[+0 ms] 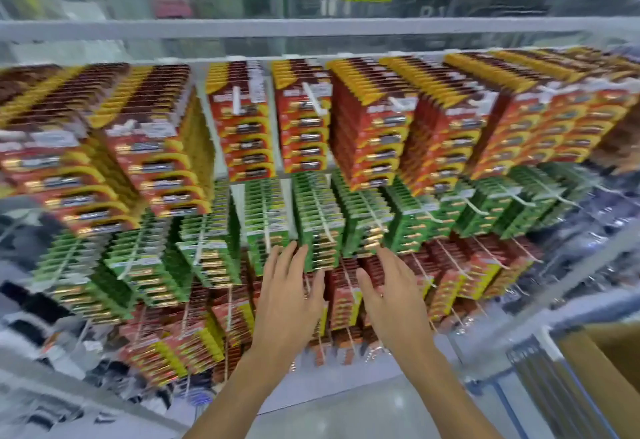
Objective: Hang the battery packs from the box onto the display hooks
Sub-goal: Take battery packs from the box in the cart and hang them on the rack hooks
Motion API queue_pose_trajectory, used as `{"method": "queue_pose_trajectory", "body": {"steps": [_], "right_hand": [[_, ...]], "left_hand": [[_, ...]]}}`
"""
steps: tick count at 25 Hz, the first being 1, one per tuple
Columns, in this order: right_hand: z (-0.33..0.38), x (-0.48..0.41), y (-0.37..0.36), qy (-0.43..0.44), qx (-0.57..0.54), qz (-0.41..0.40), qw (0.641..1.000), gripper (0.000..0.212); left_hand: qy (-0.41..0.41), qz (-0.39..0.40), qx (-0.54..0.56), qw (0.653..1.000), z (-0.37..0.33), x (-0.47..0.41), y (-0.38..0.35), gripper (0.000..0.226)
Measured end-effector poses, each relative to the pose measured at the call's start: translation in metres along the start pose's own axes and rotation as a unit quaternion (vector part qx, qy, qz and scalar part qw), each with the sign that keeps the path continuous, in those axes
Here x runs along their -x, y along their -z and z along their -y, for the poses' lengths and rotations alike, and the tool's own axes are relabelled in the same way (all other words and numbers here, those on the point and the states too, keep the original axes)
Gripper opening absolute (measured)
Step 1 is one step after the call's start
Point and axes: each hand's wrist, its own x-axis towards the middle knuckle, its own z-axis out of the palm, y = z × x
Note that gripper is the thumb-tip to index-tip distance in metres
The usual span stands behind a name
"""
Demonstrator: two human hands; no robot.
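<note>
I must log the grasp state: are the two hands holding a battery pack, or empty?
Empty: left hand and right hand are spread open before the green packs.

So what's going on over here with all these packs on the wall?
A person is stocking a shop display of hanging battery packs: red-and-yellow packs on top, green packs in the middle row, and more red ones lower down. Both bare hands, left hand and right hand, are open and empty, reaching toward the green row. A brown cardboard box sits at lower right.

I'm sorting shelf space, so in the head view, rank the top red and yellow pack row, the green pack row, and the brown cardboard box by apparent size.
1. Red and yellow pack row
2. Green pack row
3. Brown cardboard box, though the frame crops it.
</note>
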Motion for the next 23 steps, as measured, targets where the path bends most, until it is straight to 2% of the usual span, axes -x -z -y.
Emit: {"method": "queue_pose_trajectory", "body": {"steps": [9,12,16,20,23], "right_hand": [[-0.159,0.069,0.114,-0.170,-0.001,-0.090,0.981,0.060],[-0.217,0.103,0.158,-0.223,0.009,-0.124,0.967,0.059],[-0.286,0.138,0.197,-0.277,0.025,-0.150,0.949,0.058],[-0.346,0.172,0.227,-0.328,0.041,-0.156,0.931,0.047],[-0.385,0.192,0.244,-0.373,0.032,-0.163,0.913,0.038]], "left_hand": [[-0.139,0.124,-0.007,0.982,-0.118,0.031,-0.129,0.055],[-0.186,0.174,-0.009,0.967,-0.169,0.055,-0.184,0.070],[-0.237,0.230,0.000,0.944,-0.225,0.089,-0.251,0.061],[-0.255,0.291,-0.007,0.922,-0.269,0.121,-0.309,0.080],[-0.240,0.343,0.001,0.908,-0.309,0.138,-0.334,0.059]]}}
